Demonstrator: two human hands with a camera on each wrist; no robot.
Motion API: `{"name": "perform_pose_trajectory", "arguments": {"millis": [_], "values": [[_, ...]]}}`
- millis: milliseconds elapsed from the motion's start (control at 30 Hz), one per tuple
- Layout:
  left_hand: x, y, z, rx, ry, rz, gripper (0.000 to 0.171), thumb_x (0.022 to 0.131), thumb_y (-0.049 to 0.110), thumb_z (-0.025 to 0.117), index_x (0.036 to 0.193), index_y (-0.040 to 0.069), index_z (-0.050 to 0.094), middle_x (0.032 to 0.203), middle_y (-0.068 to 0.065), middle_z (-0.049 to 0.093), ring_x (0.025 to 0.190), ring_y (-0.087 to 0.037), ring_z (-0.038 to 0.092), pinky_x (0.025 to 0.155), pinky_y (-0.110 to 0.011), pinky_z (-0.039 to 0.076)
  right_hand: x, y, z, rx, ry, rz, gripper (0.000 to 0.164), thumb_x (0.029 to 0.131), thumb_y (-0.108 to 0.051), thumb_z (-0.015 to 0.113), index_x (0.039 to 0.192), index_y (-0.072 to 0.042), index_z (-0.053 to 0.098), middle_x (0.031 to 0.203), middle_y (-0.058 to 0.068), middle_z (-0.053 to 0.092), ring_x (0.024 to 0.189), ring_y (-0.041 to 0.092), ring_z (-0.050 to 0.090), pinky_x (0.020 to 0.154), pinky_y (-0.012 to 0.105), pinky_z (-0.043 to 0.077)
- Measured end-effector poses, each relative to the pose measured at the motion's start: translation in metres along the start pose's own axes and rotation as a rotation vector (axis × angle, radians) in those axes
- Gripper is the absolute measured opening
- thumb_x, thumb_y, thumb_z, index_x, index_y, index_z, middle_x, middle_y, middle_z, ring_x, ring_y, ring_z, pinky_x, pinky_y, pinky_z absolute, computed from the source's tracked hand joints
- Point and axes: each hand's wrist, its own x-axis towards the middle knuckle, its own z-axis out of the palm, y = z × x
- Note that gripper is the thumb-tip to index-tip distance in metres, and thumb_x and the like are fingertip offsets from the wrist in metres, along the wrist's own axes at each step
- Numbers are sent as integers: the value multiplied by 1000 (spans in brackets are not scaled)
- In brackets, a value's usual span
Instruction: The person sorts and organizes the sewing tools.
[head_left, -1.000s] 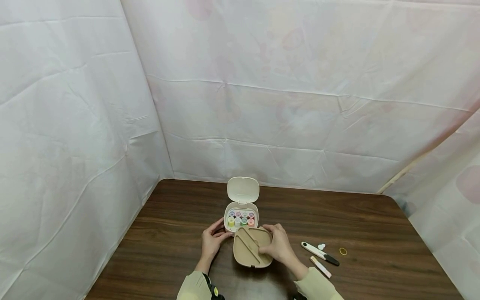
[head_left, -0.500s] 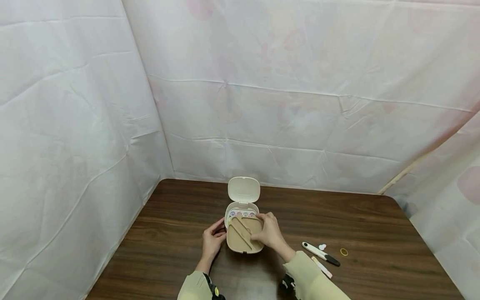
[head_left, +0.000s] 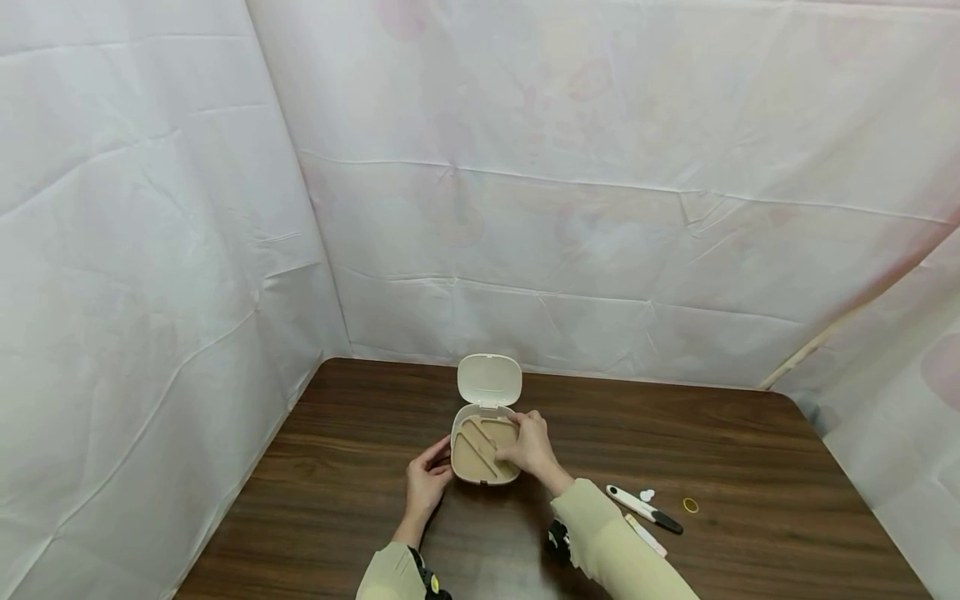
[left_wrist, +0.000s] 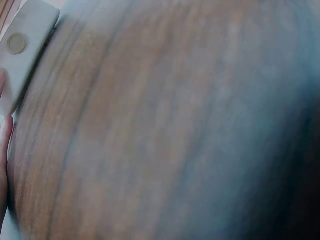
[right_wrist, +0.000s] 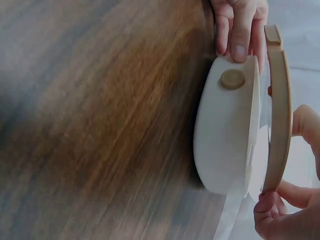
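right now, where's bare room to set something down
Bare wooden table lies between its left edge and the left hand, and behind the black-tipped tool, from the right hand to the far right corner. It's crowded at the white box, with both hands and the tan tray, and beside the right sleeve: tool, pale stick, yellow ring.

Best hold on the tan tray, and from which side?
Probably the tan tray by its rim, from the right: in the right-wrist view its thin edge shows clear of the white box, and the left hand occupies the box's left side.
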Motion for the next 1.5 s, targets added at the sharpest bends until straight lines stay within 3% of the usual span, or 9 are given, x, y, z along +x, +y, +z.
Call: {"name": "perform_pose_trajectory", "arguments": {"millis": [300, 700, 967, 1100, 1333, 1500], "values": [[0, -2, 0, -57, -31, -42, 52, 65, -16, 69, 114, -16, 51, 98, -34, 56, 87, -44, 55, 72, -40, 53, 14, 9, 6, -1, 1, 33, 69, 48, -11, 83, 110, 7, 58, 93, 18, 48, 86, 30, 41, 70, 33, 45], [-2, 0, 2, -41, -38, 40, 54, 62, -16, 71, 112, -18, 51, 97, -36, 56, 86, -47, 54, 71, -51, 48, 25, 16, 12, -1, -6, 50, 72, 50, -12, 83, 114, 8, 55, 99, 20, 48, 92, 32, 41, 77, 38, 47], [-2, 4, 4, -49, -41, 15, 54, 63, -16, 70, 113, -17, 50, 101, -34, 55, 89, -48, 52, 72, -54, 47, 27, 16, 13, -2, -15, 63, 72, 53, -12, 82, 116, 7, 54, 100, 20, 47, 92, 31, 41, 76, 38, 46], [-1, -1, 4, -53, -36, 17, 54, 62, -15, 71, 113, -17, 51, 101, -34, 55, 89, -47, 53, 71, -53, 48, 28, 15, 12, -3, -11, 63, 71, 53, -12, 82, 116, 7, 54, 100, 20, 47, 93, 32, 41, 78, 38, 46], [2, -22, 3, -45, -7, -21, 56, 60, -8, 75, 113, -11, 56, 100, -29, 58, 89, -39, 56, 70, -43, 52, 27, 17, 13, 11, 4, 41, 68, 55, -10, 81, 114, 9, 54, 102, 20, 48, 94, 32, 41, 80, 40, 45], [2, -18, 4, -59, -18, 6, 55, 60, -12, 74, 112, -14, 54, 100, -31, 57, 89, -44, 55, 70, -48, 50, 26, 20, 15, 21, 23, 48, 67, 56, -7, 79, 116, 7, 54, 105, 19, 49, 95, 31, 41, 79, 38, 45]]}}
